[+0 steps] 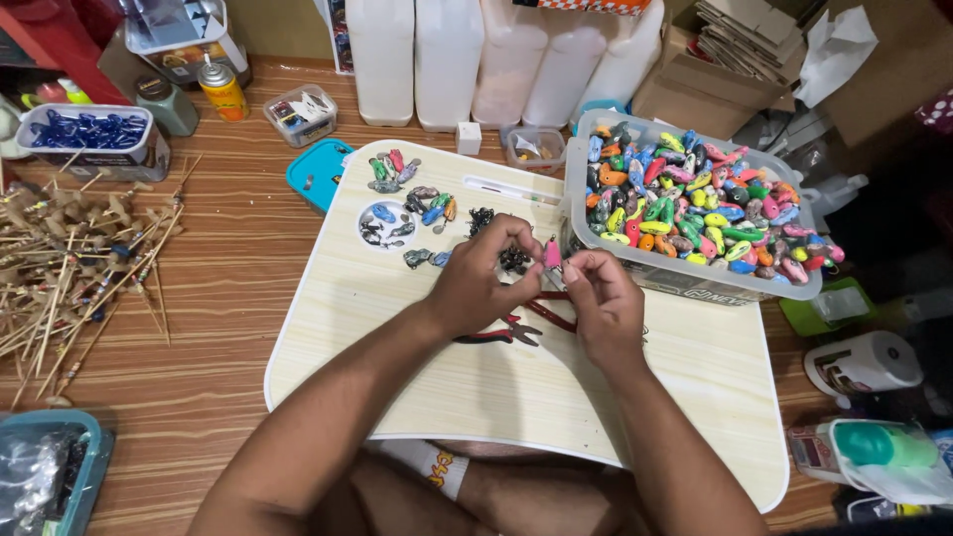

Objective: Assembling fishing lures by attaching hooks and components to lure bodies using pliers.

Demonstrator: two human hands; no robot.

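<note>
lap tray [417, 387] near edge bare, hands mid-tray

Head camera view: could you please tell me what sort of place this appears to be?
Probably a home craft workspace on a wooden floor. A person sits at a low lap table, a clear tub of small colourful painted pieces beside it, red-handled pliers under the hands, and a bundle of thin sticks nearby.

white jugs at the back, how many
4, in a row along the wall behind the lap desk: jugs at. More may be hidden past the frame.
</note>
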